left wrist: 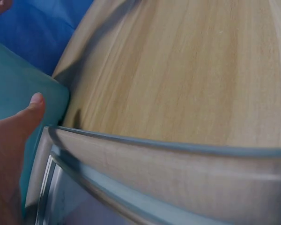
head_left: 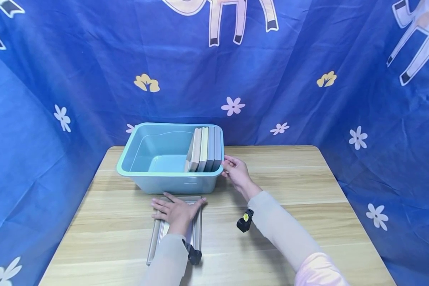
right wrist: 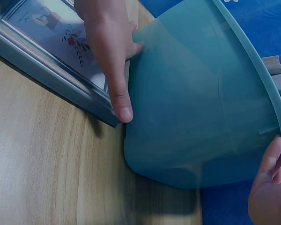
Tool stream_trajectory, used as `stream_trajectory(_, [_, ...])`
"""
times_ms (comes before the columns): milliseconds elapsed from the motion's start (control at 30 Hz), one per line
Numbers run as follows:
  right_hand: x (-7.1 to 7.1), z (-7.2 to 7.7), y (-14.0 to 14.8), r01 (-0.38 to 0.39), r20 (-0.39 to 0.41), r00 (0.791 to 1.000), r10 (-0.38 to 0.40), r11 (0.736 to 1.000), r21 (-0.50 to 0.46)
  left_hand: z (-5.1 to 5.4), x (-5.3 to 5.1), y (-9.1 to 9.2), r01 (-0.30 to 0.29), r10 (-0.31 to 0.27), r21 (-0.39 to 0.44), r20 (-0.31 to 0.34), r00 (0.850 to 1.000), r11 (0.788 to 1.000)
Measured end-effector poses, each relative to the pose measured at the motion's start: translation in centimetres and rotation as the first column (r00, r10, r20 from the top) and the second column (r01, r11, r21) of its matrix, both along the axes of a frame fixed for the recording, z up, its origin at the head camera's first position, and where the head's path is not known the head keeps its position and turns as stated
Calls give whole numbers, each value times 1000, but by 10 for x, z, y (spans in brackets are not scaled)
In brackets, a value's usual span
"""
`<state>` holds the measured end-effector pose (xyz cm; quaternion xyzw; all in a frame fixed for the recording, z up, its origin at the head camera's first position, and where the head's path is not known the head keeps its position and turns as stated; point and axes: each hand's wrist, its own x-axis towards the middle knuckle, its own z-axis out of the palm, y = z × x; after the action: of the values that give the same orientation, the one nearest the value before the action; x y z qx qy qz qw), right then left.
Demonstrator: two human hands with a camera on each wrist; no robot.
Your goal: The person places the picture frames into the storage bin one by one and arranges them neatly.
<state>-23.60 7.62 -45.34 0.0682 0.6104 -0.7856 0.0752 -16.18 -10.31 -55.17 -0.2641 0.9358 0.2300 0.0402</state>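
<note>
A light blue plastic bin [head_left: 171,183] stands on the table, with several book-like slabs [head_left: 211,149] upright at its right end. My right hand [head_left: 237,171] grips the bin's rim near the front right corner. In the right wrist view, the thumb of that right hand [right wrist: 270,180] lies against the outer wall by the rim. With fingers spread, my left hand [head_left: 178,212] rests over a silver picture frame [head_left: 197,234] lying flat in front of the bin. The frame's printed sheet [right wrist: 68,40] shows a small drawing and lettering, partly hidden by the hand.
The wooden table [head_left: 293,190] extends right of the bin and frame. A blue patterned cloth [head_left: 200,95] hangs behind it and along both sides. A small black wrist camera [head_left: 245,221] sits on the right sleeve.
</note>
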Motion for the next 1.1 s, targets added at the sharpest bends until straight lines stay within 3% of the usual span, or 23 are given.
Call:
stream_trajectory(267, [0,1,0,2,-9,1000,-2,1000,-1,-6,-7,1,-41,40,10,49,998,999])
stream_trajectory(633, [-1,-1,0,10,-8,1000,-10,1000,-14,-2,-17,1,-72,67,52,106,992,996])
stream_trajectory(1100, [0,0,-1,0,4,1000,0,1000,-6,7,-15,0,-36,27,63,137,990,997])
